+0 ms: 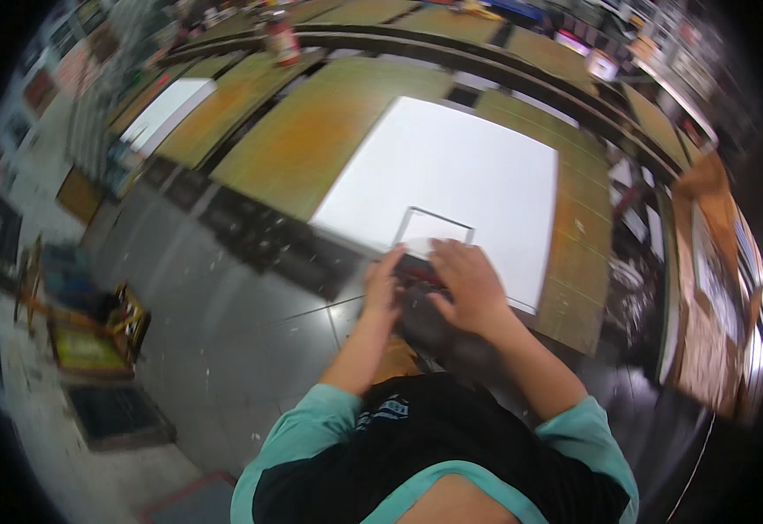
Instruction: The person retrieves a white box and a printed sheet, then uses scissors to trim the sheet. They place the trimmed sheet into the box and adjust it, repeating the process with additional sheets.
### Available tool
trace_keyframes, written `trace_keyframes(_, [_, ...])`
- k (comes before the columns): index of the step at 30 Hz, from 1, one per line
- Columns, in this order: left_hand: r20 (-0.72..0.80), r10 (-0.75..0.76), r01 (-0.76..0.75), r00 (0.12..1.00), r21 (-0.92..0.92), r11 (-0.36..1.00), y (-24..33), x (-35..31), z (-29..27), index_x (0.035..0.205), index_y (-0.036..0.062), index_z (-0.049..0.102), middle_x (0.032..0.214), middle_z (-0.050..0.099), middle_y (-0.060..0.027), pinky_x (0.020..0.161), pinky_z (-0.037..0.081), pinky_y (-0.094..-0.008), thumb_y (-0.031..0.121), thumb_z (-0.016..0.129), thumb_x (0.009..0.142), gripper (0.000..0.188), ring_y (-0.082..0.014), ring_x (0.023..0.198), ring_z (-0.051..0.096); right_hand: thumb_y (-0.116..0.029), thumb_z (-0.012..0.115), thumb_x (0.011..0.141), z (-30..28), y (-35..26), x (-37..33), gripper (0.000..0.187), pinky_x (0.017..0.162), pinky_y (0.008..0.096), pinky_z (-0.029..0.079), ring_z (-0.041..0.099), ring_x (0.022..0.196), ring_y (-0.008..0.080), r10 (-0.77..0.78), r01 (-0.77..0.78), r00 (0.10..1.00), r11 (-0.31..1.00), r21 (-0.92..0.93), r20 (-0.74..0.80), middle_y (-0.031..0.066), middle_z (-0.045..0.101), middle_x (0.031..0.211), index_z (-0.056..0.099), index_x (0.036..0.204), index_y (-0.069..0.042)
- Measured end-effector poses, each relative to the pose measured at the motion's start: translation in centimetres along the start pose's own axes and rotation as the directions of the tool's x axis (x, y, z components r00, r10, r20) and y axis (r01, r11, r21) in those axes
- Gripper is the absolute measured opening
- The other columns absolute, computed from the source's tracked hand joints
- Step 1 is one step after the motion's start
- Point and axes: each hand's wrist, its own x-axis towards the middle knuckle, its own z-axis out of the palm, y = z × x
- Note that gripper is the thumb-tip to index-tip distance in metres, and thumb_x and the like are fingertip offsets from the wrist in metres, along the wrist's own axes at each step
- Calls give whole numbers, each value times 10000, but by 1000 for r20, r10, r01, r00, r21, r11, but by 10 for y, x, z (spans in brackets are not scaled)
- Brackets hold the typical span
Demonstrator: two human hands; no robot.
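A large white sheet (477, 170) lies across a green-and-orange work board. At its near edge is a smaller pale rectangle with a dark outline (440, 226); I cannot tell whether it is a separate piece or marked on the sheet. My left hand (382, 286) is at the rectangle's left side, fingers stretched forward. On its near right part rests my right hand (467, 281), fingers extended and thumb apart. Between the hands, just below the sheet's edge, shows something dark and reddish (420, 274), blurred. The rectangle's near side is partly hidden by my fingers.
More stained boards (312, 131) stand in a row along a dark rail (451, 57). A white stack (168, 113) lies at the far left, a red container (283, 44) near the rail. Brown paper and cardboard (704, 349) stand at right; framed screens (93, 349) at left.
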Motion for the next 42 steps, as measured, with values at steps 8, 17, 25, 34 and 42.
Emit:
trace_keyframes(8, [-141, -41, 28, 989, -92, 995, -20, -16, -46, 1366, 80, 306, 1272, 476, -112, 862, 396, -368, 582, 611, 770, 837, -233, 1084, 530, -288, 777, 646, -4, -9, -1, 728, 981, 469, 334, 381, 1213, 409, 130, -101, 964, 986, 130, -231, 234, 388, 1338, 458, 1247, -29])
trace_keyframes(17, [-579, -223, -1, 784, -360, 933, 2, -55, -270, 1354, 5, 279, 1290, 455, -163, 910, 354, -430, 654, 513, 778, 898, -274, 1109, 520, -464, 661, 764, -4, -103, -11, 582, 974, 508, 361, 530, 1022, 317, -19, 438, 699, 802, 407, -715, 157, 528, 1101, 517, 1111, -19])
trace_keyframes(25, [-592, -181, -118, 786, -431, 895, 99, -39, -427, 1228, 20, 401, 1108, 534, -131, 778, 406, -386, 577, 555, 794, 723, -261, 961, 555, -171, 659, 812, 104, -226, 152, 294, 791, 333, 497, 620, 875, 195, -74, -43, 996, -20, 999, 41, 125, 641, 965, 582, 1011, 31])
trace_keyframes(34, [-741, -91, -270, 665, -352, 896, 286, -20, -590, 1205, 26, 432, 1078, 538, -105, 799, 389, -367, 567, 543, 805, 682, -233, 966, 540, -83, 643, 810, 161, -298, 352, 241, 802, 305, 483, 616, 876, 177, 115, -146, 987, 310, 939, 116, 96, 638, 955, 590, 1036, -17])
trace_keyframes(42, [-768, -60, -314, 638, -330, 890, 385, 93, -649, 1332, 18, 353, 1283, 440, -80, 990, 266, -377, 597, 522, 796, 807, -206, 1164, 435, -189, 651, 820, 87, -184, 538, 256, 813, 316, 480, 613, 886, 168, 177, -51, 960, 873, 486, -218, 83, 652, 975, 624, 1036, -54])
